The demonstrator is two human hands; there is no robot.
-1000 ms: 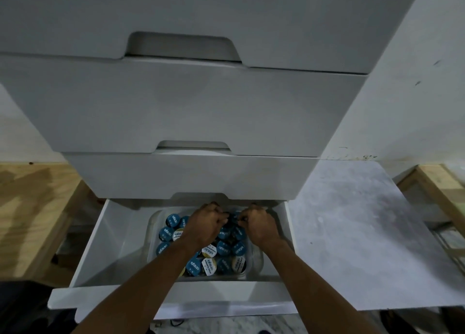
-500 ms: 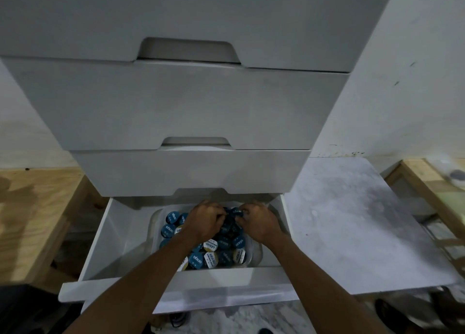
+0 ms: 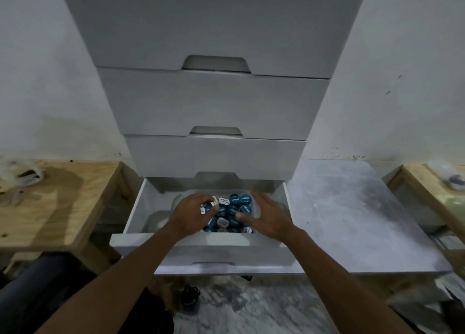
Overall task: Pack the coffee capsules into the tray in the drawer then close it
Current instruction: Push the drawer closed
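The bottom white drawer stands pulled out. Inside it a clear plastic tray holds several blue and white coffee capsules in a heap. My left hand lies over the tray's left half with its fingers curled down onto the capsules; whether it grips any is hidden. My right hand hovers over the tray's right side, fingers spread and straight, thumb pointing left above the capsules. Capsules under both hands are hidden.
Three shut white drawers rise above the open one. A wooden table stands at the left, a grey slab at the right, and another wooden frame at the far right. The marbled floor lies below the drawer front.
My hands have moved apart from the tray's back middle. The right hand has opened and shifted right. The view has pulled back and tilted up.
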